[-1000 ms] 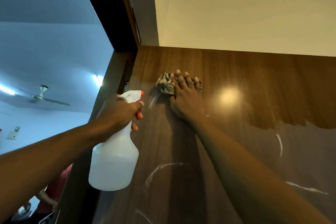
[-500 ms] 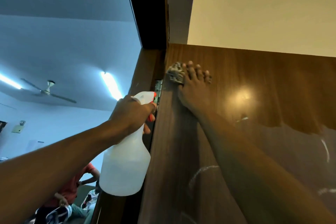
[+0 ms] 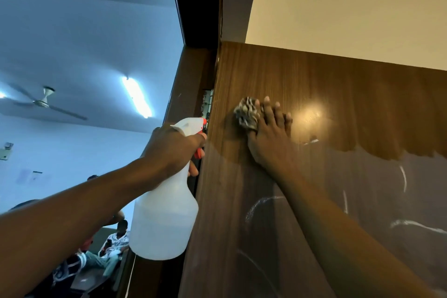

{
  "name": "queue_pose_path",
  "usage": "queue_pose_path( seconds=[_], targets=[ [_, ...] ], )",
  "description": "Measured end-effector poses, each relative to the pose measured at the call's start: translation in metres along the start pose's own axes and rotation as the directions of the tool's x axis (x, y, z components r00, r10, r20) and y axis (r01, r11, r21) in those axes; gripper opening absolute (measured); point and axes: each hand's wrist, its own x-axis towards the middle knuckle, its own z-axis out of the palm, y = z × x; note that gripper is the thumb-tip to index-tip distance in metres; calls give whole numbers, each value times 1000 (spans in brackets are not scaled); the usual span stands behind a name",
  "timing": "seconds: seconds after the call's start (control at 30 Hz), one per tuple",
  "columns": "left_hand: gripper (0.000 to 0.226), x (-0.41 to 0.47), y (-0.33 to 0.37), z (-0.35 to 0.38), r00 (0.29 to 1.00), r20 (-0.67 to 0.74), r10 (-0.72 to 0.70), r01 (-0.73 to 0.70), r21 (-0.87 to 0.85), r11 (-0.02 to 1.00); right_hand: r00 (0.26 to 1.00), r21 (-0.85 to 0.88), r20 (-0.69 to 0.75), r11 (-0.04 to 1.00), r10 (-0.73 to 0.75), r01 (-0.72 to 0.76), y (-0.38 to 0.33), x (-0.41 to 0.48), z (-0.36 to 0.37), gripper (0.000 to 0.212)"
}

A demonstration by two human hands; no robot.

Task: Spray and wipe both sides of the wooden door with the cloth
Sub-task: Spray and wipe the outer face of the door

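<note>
The wooden door [image 3: 362, 109] fills the right half of the view, its upper part lit and its lower part shaded with pale wet streaks. My right hand [image 3: 268, 135] presses a crumpled checked cloth [image 3: 248, 112] flat against the door near its hinge edge, fingers stretched upward. To the left, my left hand [image 3: 174, 147] grips the neck of a white spray bottle [image 3: 164, 215] with an orange trigger, held just beside the door's edge with its nozzle pointing toward the door.
The dark door frame [image 3: 193, 2] and a hinge [image 3: 207, 101] sit left of the door. Beyond the opening are a ceiling fan [image 3: 46, 101], a tube light [image 3: 136, 97] and several seated people [image 3: 106, 251] low down. A cream wall [image 3: 350, 7] rises above the door.
My right hand and the cloth slid left to the hinge edge, then came back right and a little lower on the door. The view shifted; the bottle stays raised beside the edge.
</note>
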Motion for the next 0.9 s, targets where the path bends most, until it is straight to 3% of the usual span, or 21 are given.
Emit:
queue_pose_path(
  seconds=[0.1, 0.23, 0.33, 0.43, 0.5, 0.57, 0.63, 0.7, 0.8, 0.9],
  targets=[
    [30, -2, 6, 4, 1000, -6, 28, -28, -4, 1000, 1000, 15, -15, 1000, 4, -4, -40, 44, 5, 66],
    [35, -9, 9, 11, 999, -29, 37, -37, 4, 999, 980, -44, 34, 979, -197, 198, -82, 12, 25, 65],
    [36, -15, 7, 18, 999, -29, 29, -29, 19, 999, 925, -29, 37, 925, -377, 379, -70, -54, 33, 60],
    [35, -19, 3, 29, 1000, -23, -3, 4, 37, 999, 899, -52, 76, 899, -431, 435, -25, -91, 29, 62],
    [35, -20, 3, 37, 1000, 25, 12, -12, 11, 1000, 935, -74, 51, 933, -350, 353, 13, -83, 17, 68],
    [31, -21, 7, 47, 998, 50, 26, -25, -22, 999, 987, -81, 14, 984, -160, 161, 44, -63, 5, 70],
    [28, -22, 14, 59, 999, 40, 20, -19, -25, 1000, 1000, -68, -25, 998, 10, -12, 58, -36, -8, 70],
    [26, -24, 22, 73, 999, 41, 11, -10, -21, 1000, 998, -34, -22, 997, 63, -64, 51, -12, -12, 68],
    [26, -27, 32, 93, 998, 50, 25, -23, -48, 999, 991, -55, 42, 990, -129, 132, 35, -11, -9, 63],
    [31, -29, 39, 114, 1000, 27, 10, -9, -33, 999, 915, -53, 88, 915, -393, 399, 49, -59, 1, 61]
  ],
)
